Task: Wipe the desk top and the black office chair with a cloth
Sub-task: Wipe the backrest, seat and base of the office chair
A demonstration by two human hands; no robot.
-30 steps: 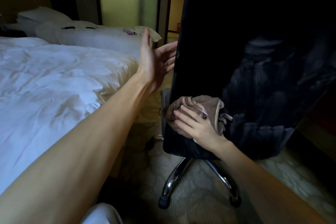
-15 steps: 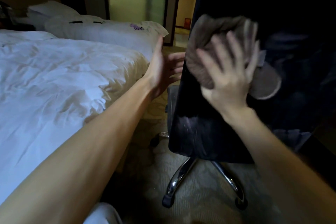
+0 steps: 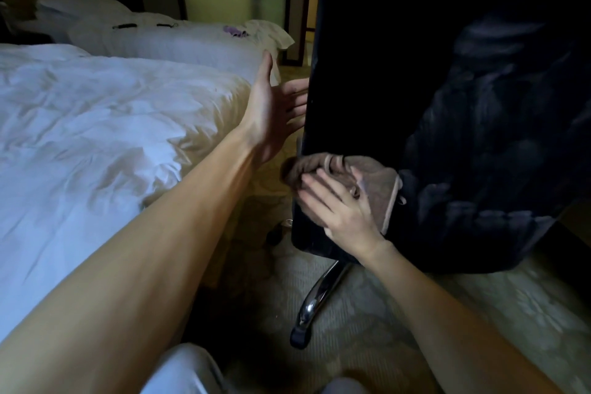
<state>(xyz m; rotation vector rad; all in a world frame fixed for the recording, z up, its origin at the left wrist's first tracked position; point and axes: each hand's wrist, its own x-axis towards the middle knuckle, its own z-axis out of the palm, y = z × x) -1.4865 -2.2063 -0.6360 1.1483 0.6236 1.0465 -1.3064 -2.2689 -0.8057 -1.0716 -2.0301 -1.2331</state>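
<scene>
The black office chair stands with its tall back toward me, filling the upper right. A brown cloth lies bunched against the lower left part of that back. My right hand presses the cloth flat onto the chair with spread fingers. My left hand reaches to the chair's left edge, thumb up; its fingertips disappear behind the edge. A dark garment hangs over the right side of the chair back. The desk is not in view.
A bed with a white duvet lies close on the left, a second white bed behind it. The chair's chrome leg with a caster stands on patterned carpet. A doorway opens beyond.
My right hand has swept the cloth from high on the chair back down to its lower left part. My left hand stays at the chair's left edge.
</scene>
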